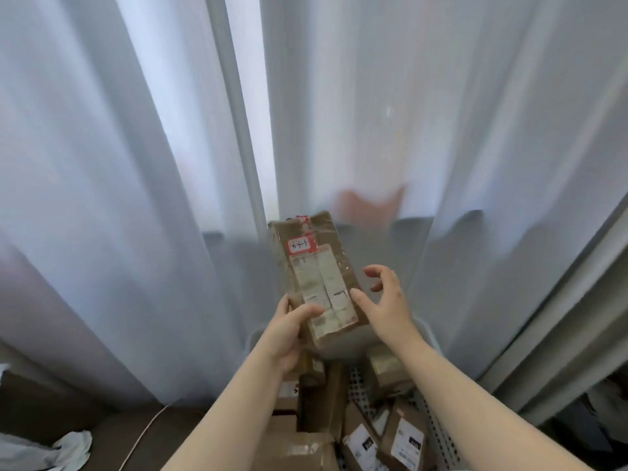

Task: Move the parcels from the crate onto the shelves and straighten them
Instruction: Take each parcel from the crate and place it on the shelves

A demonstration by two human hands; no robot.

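Holding one parcel up, we work in front of a pale curtain (136,164) that hangs behind the crate (431,423). The crate's perforated wall shows at bottom right. More parcels (404,440) lie loose inside it, some flat and some tilted. No shelves in view.

The held parcel (319,266) is above the crate, clear of it, long axis near upright and label side facing us. It's a long brown cardboard box, taped and a bit scuffed. We judge it light, since one hand carries it by the lower end, and stiff enough not to sag. The tape and label look slick, so take bare cardboard on the long edges near the middle, not the corners.

The left hand (289,331), above the crate's near-left side, clamps the parcel's lower left end, thumb across the face and fingers wrapped behind. The right hand (384,300), above the crate's far side, is spread with fingers loosely curved. Only its thumb meets the right edge; the other fingers are apart from the box and hold nothing.
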